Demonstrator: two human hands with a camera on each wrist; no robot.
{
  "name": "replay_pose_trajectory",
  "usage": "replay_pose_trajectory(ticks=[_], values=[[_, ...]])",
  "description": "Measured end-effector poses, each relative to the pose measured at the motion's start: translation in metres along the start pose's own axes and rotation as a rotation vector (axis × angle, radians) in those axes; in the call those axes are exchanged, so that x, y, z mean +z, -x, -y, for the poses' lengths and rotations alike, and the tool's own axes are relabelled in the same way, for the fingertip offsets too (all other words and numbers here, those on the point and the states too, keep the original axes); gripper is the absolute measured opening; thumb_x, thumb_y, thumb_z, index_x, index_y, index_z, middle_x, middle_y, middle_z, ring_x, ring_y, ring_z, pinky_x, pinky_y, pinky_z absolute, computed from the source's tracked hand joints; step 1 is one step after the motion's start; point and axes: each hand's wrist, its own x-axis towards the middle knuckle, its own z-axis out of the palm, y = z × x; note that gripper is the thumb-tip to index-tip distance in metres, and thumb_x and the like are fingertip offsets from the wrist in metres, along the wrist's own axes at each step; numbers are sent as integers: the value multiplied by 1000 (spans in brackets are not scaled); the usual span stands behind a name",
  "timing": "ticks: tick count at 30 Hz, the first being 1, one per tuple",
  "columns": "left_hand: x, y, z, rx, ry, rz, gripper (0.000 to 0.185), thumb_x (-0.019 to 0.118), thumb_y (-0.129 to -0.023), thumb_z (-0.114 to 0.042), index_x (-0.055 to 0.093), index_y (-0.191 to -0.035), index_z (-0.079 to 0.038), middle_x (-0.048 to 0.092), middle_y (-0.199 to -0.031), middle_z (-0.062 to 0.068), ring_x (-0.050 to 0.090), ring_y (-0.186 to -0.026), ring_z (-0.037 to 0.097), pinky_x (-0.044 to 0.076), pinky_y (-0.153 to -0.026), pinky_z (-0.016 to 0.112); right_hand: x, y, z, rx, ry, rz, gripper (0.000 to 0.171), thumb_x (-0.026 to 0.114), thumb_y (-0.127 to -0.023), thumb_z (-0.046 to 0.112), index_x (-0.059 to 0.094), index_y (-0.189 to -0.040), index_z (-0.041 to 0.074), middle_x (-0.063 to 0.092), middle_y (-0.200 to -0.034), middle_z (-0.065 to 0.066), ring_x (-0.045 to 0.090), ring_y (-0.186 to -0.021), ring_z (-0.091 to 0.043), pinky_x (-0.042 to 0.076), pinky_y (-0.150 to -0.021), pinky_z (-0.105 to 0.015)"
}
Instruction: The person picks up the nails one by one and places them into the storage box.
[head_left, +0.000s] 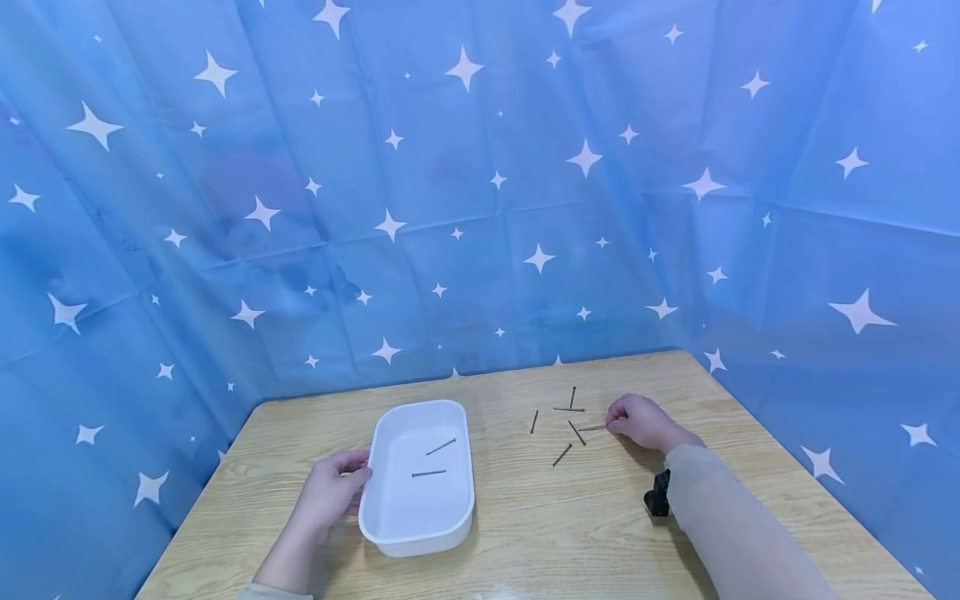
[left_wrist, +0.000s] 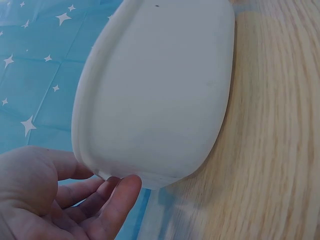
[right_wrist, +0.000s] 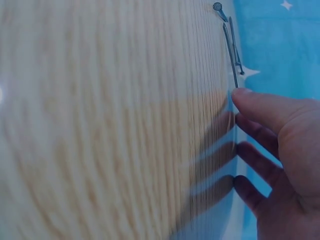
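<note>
1. Right hand: fingers loosely curled, fingertip touching the end of a nail; whether it pinches the nail I cannot tell.
2. That nail lies flat on the table, long axis pointing left from the fingertips toward the tray.
3. Left hand, relaxed, fingers rest against the tray's left wall; two nails inside.
4. Loose nails lie nearer the right hand.

A light wooden table with a plain grain stands in a corner closed off by a blue curtain printed with white stars. The cloth hangs along the table's far edge and both side edges, creased in squares. Even, soft light falls over everything, throwing only faint shadows.
</note>
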Motion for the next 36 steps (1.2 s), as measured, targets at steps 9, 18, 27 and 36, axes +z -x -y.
replay_pose_trajectory(ticks=[9, 18, 27, 36], values=[[0, 0, 0, 1, -22, -6, 36, 63, -97, -6, 63, -132, 4, 63, -115, 18, 69, -89, 25, 64, -62, 43, -2, 3, 3, 9, -32, 8, 10, 66, -97, 3, 70, -89, 8, 66, -97, -4, 55, -82, -20, 50, -73, -39], [0, 1, -1, 1, -18, -1, 35, 63, -97, -6, 64, -131, 4, 64, -115, 18, 69, -90, 26, 64, -62, 44, -5, 4, 6, 18, -69, 23, 9, 63, -98, 3, 69, -92, 5, 63, -91, -4, 52, -77, -21, 47, -69, -37], [0, 0, -1, 5, -22, -3, 36, 63, -97, -6, 64, -131, 4, 64, -115, 17, 69, -89, 25, 64, -62, 44, -9, 5, 10, 9, -55, 1, 7, 64, -98, 3, 69, -93, 3, 60, -85, -4, 52, -76, -20, 45, -68, -35], [0, 0, 0, 1, -21, -6, 36, 63, -97, -6, 64, -131, 3, 64, -115, 17, 69, -89, 25, 64, -62, 44, -11, 3, 11, 3, -80, 8, 15, 59, -100, 4, 68, -88, 4, 54, -76, -3, 49, -68, -19, 41, -65, -34]])
